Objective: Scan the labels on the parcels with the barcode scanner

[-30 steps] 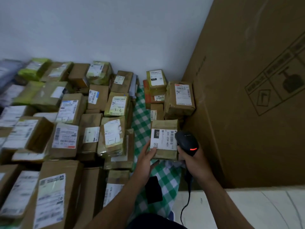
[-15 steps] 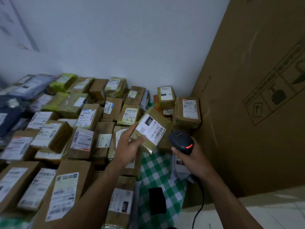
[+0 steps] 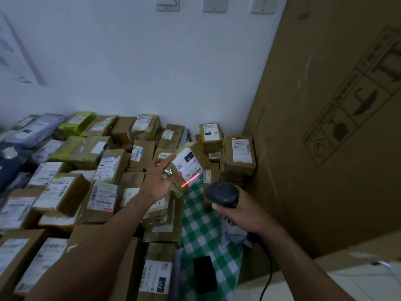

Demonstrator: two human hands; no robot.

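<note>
Right now my left hand [image 3: 159, 181] pinches the tilted parcel [image 3: 198, 158] by its near end, lifted just above the pile [image 3: 104, 166] near the wall, while my right hand [image 3: 240, 216] is wrapped round the barcode scanner [image 3: 221, 193] just below it. The red beam [image 3: 191, 180] only clips the lower edge of the label [image 3: 186, 165], so I reckon the read may fail, and such an end-on pinch could let the box slip. I read "231" and "231-239-K01"; the finer print is too blurred.
</note>
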